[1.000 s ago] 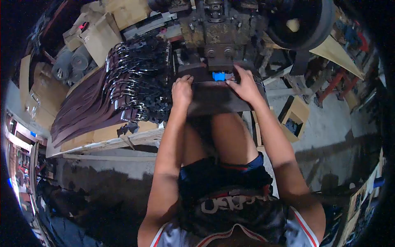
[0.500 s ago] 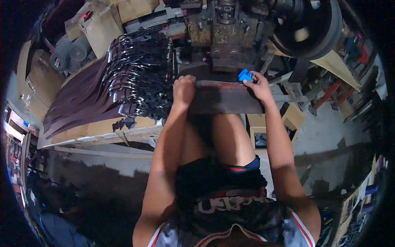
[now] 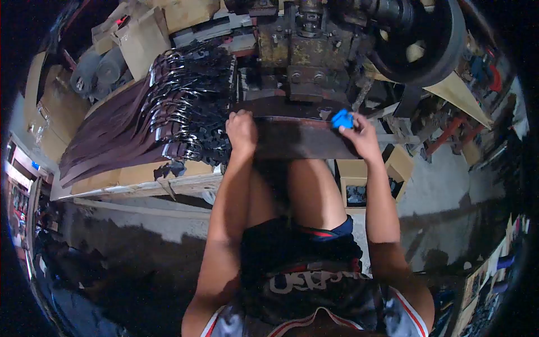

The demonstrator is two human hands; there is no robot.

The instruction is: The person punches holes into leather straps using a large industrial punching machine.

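Observation:
A dark brown leather-like strip (image 3: 286,108) lies across the metal plate (image 3: 303,140) at the foot of a press (image 3: 309,50). At the strip's left end is my left hand (image 3: 242,132), its fingers curled closed on the edge; the fingertips are partly hidden. My right hand (image 3: 364,137) pinches a small bright blue block-like piece (image 3: 342,119) between thumb and fingers, by the strip's right end. A small ragged cut-out (image 3: 325,114) shows on the strip beside the blue piece.
Brown straps (image 3: 112,126) with metal buckles (image 3: 168,106) are heaped on a cardboard-covered table (image 3: 146,171) at left. A large flywheel (image 3: 449,50) stands upper right. Below my right forearm sits an open cardboard box (image 3: 351,168) with dark scraps.
Both hands have come slightly nearer to me, the left also a little leftward. The blue piece has shifted right and down in my right hand, and more of the strip shows.

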